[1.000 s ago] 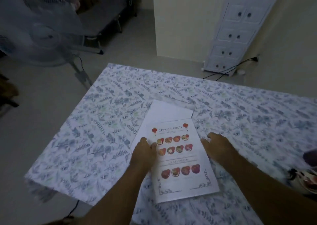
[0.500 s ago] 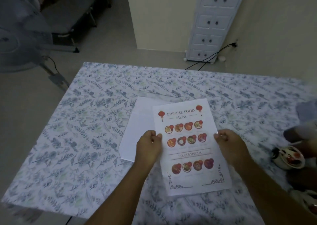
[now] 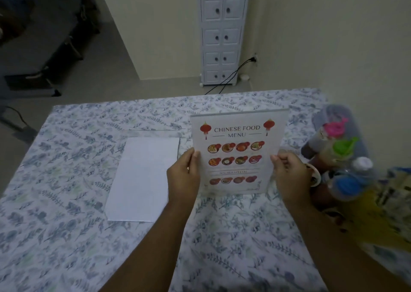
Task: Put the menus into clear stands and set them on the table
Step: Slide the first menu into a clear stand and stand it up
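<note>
You hold the menu (image 3: 239, 151) upright just right of centre in the frame, its printed face toward you, your left hand (image 3: 183, 177) pinching its left edge and your right hand (image 3: 289, 176) pinching its right edge, thumbs in front and the other fingers curled behind. Gripping both sides at mid-height keeps the sheet flat and stiff, which I judge helps you steer or stand it squarely. A pale band along its top edge hints that a clear stand is already around it, but I cannot tell for sure. Its lower edge sits near the desk (image 3: 66, 180), whether touching or not is unclear. A blank white sheet (image 3: 142, 178) lies flat to the left of the menu, probably the next menu face down. Capped bottles (image 3: 342, 158) crowd the right edge of the frame, just beside your right hand, so mind your knuckles there.
</note>
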`<state>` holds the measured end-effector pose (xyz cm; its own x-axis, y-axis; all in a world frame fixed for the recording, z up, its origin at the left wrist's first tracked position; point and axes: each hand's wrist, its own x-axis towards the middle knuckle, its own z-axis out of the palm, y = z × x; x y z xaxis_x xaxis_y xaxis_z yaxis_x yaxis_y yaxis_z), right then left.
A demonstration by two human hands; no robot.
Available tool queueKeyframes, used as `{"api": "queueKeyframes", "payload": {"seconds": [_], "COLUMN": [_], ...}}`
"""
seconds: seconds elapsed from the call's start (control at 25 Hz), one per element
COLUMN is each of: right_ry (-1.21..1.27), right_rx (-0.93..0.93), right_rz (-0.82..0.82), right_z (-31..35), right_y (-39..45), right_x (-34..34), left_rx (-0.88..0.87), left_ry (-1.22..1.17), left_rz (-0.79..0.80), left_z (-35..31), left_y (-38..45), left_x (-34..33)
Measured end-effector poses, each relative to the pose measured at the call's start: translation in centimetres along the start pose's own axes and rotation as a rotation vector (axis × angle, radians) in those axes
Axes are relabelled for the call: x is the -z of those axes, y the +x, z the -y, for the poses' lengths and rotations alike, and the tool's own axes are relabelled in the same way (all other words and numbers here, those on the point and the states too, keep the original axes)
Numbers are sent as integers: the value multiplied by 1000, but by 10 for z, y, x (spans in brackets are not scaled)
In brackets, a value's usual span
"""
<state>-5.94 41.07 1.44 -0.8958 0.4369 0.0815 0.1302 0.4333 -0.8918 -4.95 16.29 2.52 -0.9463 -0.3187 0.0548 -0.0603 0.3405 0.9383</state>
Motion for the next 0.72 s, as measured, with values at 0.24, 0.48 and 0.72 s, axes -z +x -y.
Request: {"api": "queueKeyframes", "payload": {"seconds": [0.24, 0.48, 0.72], "right_ry": [33, 61, -314], "right_rx": [48, 53, 332], "right_rz": [-29, 71, 195], "right_z": [-15, -5, 4], "right_y": [-10, -12, -63], "right_x": [-3, 5, 26], "left_rx": [-44, -17, -31], "left_ry": [4, 16, 227], "left_rz": [-89, -79, -10], "left_z": [-3, -6, 1], "left_y": [-17, -21, -39], "left_x": [-10, -10, 20]}}
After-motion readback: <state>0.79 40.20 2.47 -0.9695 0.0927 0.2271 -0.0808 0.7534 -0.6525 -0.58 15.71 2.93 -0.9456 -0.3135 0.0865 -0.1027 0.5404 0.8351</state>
